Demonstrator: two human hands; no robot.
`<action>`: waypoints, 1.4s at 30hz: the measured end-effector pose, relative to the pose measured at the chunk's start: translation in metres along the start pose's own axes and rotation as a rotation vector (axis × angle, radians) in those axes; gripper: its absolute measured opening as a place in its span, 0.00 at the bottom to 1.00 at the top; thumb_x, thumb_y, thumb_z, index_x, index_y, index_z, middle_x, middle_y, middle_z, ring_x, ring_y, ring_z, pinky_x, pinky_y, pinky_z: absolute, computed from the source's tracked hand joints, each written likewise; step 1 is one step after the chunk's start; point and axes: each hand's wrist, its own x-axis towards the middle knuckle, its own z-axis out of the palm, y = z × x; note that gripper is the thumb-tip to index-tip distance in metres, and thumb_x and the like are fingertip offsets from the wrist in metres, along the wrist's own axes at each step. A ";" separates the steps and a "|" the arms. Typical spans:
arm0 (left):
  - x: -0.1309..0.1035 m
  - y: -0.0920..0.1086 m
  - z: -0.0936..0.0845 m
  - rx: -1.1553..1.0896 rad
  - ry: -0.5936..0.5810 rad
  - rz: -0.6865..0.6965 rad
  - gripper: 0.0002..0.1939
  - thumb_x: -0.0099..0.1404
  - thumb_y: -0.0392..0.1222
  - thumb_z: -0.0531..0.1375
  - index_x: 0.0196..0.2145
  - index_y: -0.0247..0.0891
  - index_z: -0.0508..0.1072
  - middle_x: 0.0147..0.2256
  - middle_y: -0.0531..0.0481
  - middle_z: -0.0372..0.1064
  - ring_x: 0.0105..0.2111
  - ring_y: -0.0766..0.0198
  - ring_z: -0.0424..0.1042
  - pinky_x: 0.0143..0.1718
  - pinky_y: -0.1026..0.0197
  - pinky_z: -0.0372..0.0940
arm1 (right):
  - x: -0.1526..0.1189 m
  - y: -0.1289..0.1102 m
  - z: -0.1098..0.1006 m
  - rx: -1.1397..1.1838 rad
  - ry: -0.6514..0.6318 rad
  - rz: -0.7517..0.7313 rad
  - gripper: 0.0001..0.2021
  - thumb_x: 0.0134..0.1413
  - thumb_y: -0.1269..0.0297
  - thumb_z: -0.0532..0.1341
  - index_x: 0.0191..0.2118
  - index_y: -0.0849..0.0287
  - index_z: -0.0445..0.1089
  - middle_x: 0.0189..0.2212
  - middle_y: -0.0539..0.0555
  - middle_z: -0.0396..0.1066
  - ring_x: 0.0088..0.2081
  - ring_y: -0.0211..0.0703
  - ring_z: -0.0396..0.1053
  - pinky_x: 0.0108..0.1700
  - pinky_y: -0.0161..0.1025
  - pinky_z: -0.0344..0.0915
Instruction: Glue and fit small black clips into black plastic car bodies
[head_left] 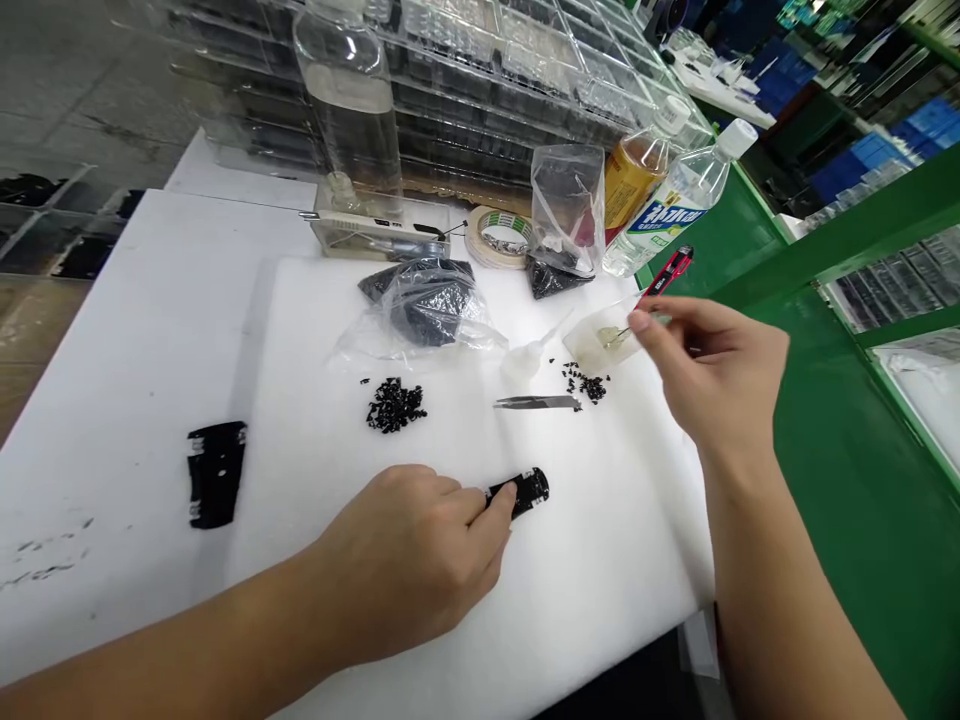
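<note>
Currently, the left hand (420, 560) pinches a small black part (525, 490) against the white foam pad (600, 600), near its front edge. If pressure slackens, the part may skid. The right hand (712, 375), raised, grips a thin stick (622, 333) dipped into a clear dish (592, 345) near the pad's right edge; dragging may tip it.

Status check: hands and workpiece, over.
Left hand pins small black part on white foam pad. Right hand dips thin stick in clear dish. Tweezers lie between.
</note>
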 end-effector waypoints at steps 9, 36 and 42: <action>-0.001 0.003 -0.001 0.000 0.009 -0.009 0.15 0.71 0.32 0.60 0.54 0.28 0.78 0.25 0.55 0.70 0.19 0.59 0.69 0.16 0.52 0.64 | -0.033 -0.048 0.028 0.038 -0.751 -0.029 0.26 0.64 0.64 0.72 0.64 0.54 0.70 0.27 0.43 0.72 0.26 0.37 0.65 0.31 0.36 0.60; 0.003 0.000 -0.007 -0.060 -0.009 -0.015 0.12 0.73 0.29 0.61 0.52 0.28 0.78 0.25 0.55 0.69 0.20 0.62 0.66 0.18 0.54 0.61 | -0.067 0.006 -0.030 0.230 -0.259 0.317 0.09 0.62 0.60 0.76 0.46 0.52 0.86 0.42 0.55 0.86 0.42 0.51 0.86 0.45 0.43 0.86; 0.006 0.000 -0.007 -0.098 -0.026 -0.036 0.14 0.73 0.29 0.62 0.55 0.27 0.78 0.27 0.54 0.70 0.22 0.63 0.68 0.20 0.53 0.62 | -0.080 0.019 -0.001 0.194 -0.164 0.237 0.07 0.64 0.63 0.74 0.47 0.53 0.85 0.40 0.54 0.86 0.39 0.48 0.85 0.43 0.42 0.85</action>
